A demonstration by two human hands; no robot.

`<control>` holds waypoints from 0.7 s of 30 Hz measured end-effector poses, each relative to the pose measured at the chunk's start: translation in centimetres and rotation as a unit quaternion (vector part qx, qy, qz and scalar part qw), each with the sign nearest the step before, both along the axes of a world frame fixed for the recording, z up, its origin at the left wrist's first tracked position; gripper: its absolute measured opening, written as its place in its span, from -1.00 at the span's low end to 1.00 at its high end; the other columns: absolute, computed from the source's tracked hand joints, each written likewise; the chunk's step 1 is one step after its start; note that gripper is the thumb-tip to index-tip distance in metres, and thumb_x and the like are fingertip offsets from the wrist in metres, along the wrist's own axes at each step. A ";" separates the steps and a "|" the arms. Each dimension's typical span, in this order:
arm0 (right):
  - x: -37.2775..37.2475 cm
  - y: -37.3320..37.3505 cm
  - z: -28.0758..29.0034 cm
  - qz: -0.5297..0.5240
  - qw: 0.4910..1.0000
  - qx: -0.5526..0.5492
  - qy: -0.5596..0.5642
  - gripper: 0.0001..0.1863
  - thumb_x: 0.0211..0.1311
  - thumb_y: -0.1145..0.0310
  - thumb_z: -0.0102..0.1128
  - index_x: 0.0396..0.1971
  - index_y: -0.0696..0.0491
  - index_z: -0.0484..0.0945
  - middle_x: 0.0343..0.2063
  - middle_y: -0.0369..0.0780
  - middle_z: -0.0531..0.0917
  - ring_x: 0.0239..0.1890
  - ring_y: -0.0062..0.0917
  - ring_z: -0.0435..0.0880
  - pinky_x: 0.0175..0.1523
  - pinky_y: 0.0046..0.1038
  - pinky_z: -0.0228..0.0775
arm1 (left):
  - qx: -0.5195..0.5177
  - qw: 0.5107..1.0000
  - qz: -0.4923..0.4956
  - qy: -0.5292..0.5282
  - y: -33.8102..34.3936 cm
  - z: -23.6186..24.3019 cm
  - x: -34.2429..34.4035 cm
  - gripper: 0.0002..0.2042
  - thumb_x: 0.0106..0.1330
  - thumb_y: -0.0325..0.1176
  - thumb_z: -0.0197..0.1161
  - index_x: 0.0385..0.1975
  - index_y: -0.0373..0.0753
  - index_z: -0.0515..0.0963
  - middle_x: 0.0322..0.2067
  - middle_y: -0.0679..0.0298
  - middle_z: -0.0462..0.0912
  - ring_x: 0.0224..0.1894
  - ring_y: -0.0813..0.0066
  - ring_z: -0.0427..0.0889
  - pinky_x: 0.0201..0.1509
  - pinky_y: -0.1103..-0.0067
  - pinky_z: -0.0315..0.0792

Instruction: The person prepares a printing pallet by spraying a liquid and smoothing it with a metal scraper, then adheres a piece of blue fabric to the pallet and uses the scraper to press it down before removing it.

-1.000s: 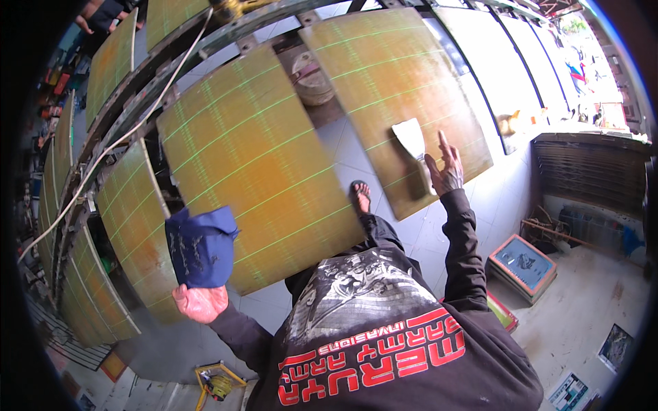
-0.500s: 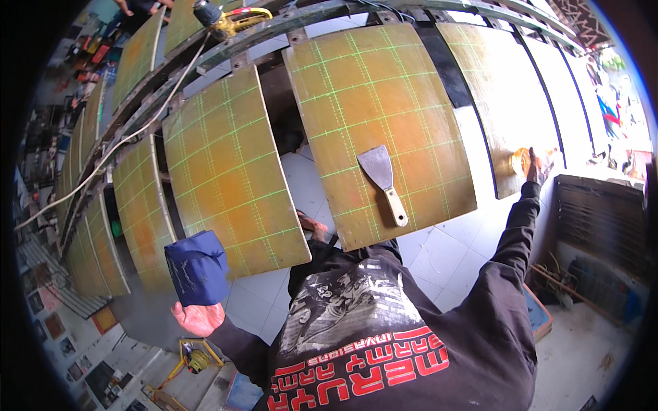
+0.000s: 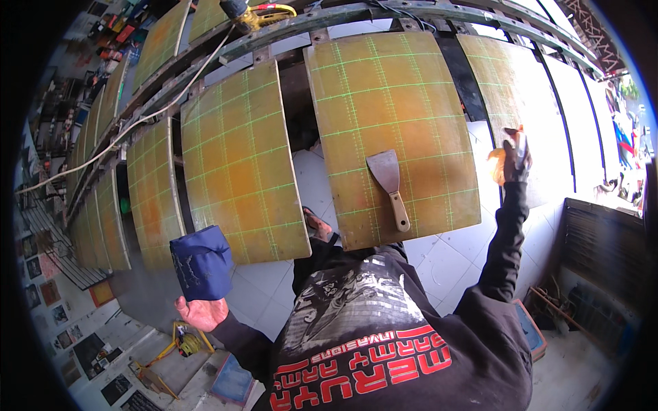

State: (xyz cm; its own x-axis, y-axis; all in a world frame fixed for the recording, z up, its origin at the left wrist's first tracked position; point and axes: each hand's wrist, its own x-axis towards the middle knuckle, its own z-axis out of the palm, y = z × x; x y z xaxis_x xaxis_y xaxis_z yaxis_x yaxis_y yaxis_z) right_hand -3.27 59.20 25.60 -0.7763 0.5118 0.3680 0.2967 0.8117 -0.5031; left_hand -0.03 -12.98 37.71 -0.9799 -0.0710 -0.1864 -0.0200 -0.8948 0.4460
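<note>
L hand (image 3: 203, 314) w/ blue pouch (image 3: 201, 262), R hand (image 3: 517, 157) at amber thing (image 3: 497, 166), out to R.

Pouch is near L, upright above L palm, in front of L board's (image 3: 233, 171) near L corner in view; thumb apart to L, fingers hidden by pouch, can't tell if that grip's clamped. Amber thing touches L side of R hand, by near end of bright board (image 3: 497, 75); glare + blur, can't tell if grip's apart or clamped on it. Scraper (image 3: 386, 171) lies on mid board (image 3: 391, 103), btwn hands, blade to far side, handle to near edge. L & mid boards yellow-brown w/ green grid lines, gap btwn; foot (image 3: 319, 226) shows there. Yellow tool (image 3: 257, 19) far L, white cord (image 3: 140, 125) trailing off L.
</note>
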 end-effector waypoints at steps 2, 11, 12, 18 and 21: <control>-0.9 -6.4 2.3 0.062 0.987 -0.146 0.036 -0.67 0.29 0.37 0.03 0.03 0.11 0.47 -0.18 -0.19 0.62 -0.18 -0.45 0.60 -0.09 -0.47 0.42 | -0.002 1.000 0.006 0.002 -0.1 -0.2 0.1 -0.40 0.17 -0.30 0.12 0.19 -0.53 0.25 0.21 -0.04 0.35 0.26 0.08 0.33 0.38 0.22 0.10; -1.1 -24.4 1.8 0.307 0.938 0.131 0.094 -0.66 0.16 0.50 0.04 -0.03 0.18 0.48 -0.29 0.02 0.58 -0.36 -0.15 0.61 -0.26 -0.24 0.42 | 0.008 0.999 0.012 0.038 0.0 -1.5 2.8 -0.39 0.25 -0.22 0.08 0.21 -0.53 0.20 0.22 -0.06 0.32 0.27 0.09 0.29 0.39 0.23 0.06; -1.3 -25.5 1.8 0.349 0.937 0.024 0.018 -0.72 0.15 0.50 0.05 -0.11 0.12 0.52 -0.28 -0.04 0.59 -0.34 -0.18 0.61 -0.19 -0.27 0.43 | 0.003 0.999 0.027 0.035 0.4 -1.5 3.2 -0.39 0.25 -0.22 0.07 0.22 -0.52 0.20 0.23 -0.06 0.32 0.28 0.09 0.28 0.39 0.23 0.05; 0.2 -32.4 3.6 0.500 0.850 -0.100 -0.131 -0.75 0.12 0.36 0.12 -0.18 0.05 0.49 -0.20 -0.14 0.55 -0.35 -0.31 0.60 -0.33 -0.33 0.45 | 0.006 0.997 0.070 0.023 -2.4 -3.5 6.8 -0.35 0.26 -0.19 0.05 0.25 -0.52 0.13 0.26 -0.06 0.26 0.29 0.07 0.25 0.39 0.24 0.04; 1.6 -34.2 2.9 0.562 0.812 -0.020 -0.155 -0.67 0.07 0.38 0.14 -0.10 0.03 0.49 -0.12 -0.17 0.52 -0.28 -0.36 0.60 -0.35 -0.32 0.47 | 0.037 0.996 0.078 -0.003 -2.7 -3.7 7.0 -0.32 0.22 -0.21 0.09 0.26 -0.52 0.09 0.25 -0.07 0.27 0.29 0.06 0.26 0.38 0.20 0.07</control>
